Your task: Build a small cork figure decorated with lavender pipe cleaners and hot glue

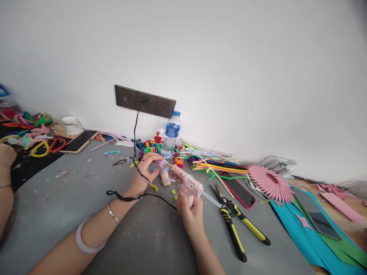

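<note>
A pale pink hot glue gun (186, 183) with a lit orange light is gripped in my right hand (190, 212). A clear glue stick (212, 198) pokes out of its back end. My left hand (146, 173) pinches a small lilac pipe-cleaner piece (162, 164) close to the gun's nozzle; whether the nozzle touches it I cannot tell. Just below stands a small lilac and cream wrapped piece (165, 178), partly behind the gun. The gun's black cord (135, 141) loops over my left wrist and runs up to the wall socket.
Yellow-black pliers (235, 214) lie right of my right hand. A water bottle (172, 133) stands against the wall by bundled pipe cleaners (212, 160). Phones (239, 191), a pink paper fan (269, 183) and blue paper (298, 229) lie rightward. Another person's arm (5, 183) shows at left.
</note>
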`<state>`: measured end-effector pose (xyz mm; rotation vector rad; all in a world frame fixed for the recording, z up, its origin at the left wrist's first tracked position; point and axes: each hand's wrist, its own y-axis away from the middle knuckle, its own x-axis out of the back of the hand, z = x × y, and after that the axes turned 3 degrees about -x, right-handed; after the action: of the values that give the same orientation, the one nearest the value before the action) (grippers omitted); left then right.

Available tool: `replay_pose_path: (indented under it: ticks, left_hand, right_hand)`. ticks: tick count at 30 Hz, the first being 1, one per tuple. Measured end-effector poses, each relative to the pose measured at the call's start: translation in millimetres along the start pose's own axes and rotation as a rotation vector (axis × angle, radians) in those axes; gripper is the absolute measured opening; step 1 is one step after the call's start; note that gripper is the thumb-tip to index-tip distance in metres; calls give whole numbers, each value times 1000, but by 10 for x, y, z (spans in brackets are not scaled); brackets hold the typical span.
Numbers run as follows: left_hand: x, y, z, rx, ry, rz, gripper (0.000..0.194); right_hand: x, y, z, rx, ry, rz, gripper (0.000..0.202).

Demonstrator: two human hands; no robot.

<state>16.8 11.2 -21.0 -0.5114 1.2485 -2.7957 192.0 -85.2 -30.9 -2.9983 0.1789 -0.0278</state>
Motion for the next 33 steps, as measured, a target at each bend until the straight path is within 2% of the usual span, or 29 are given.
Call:
replay_pose_path:
  ticks: [13, 21, 25, 33]
  left_hand:
    - [-7, -4, 20, 17, 9, 68, 16]
    - [-29, 1, 34, 50, 72, 41, 16]
    - [-39, 6, 22, 44, 98, 51, 17]
    - [-38, -1, 16, 210, 228, 78, 23]
  right_hand:
    - [-21, -16, 58, -96, -98, 43, 43]
    - [-63, -23, -26, -91, -188, -78, 52]
    - [-78, -16, -39, -89, -179, -77, 52]
    - [-82, -21, 68, -23, -176, 10, 45]
